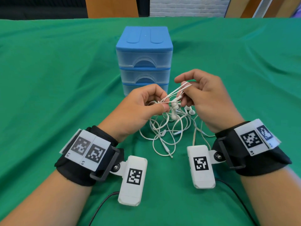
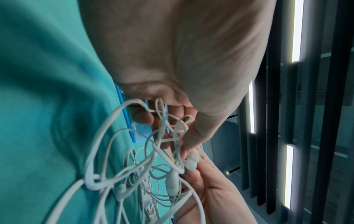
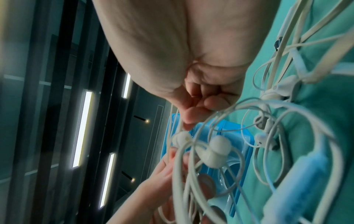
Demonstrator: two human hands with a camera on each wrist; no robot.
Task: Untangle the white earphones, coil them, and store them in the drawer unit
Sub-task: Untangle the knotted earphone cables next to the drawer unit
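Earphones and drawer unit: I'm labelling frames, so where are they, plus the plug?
earphones (image 1: 164,126), head view, tangled cable loops.
drawer unit (image 1: 144,60), head view, top drawer's front.
plug (image 1: 169,153), head view, metal jack tip.

White earphones (image 1: 169,126) are pinched by left hand (image 1: 141,108) and right hand (image 1: 205,98), tangled above green-covered bench (image 1: 57,79); blue drawer unit (image 1: 144,59) stands behind, drawers closed.
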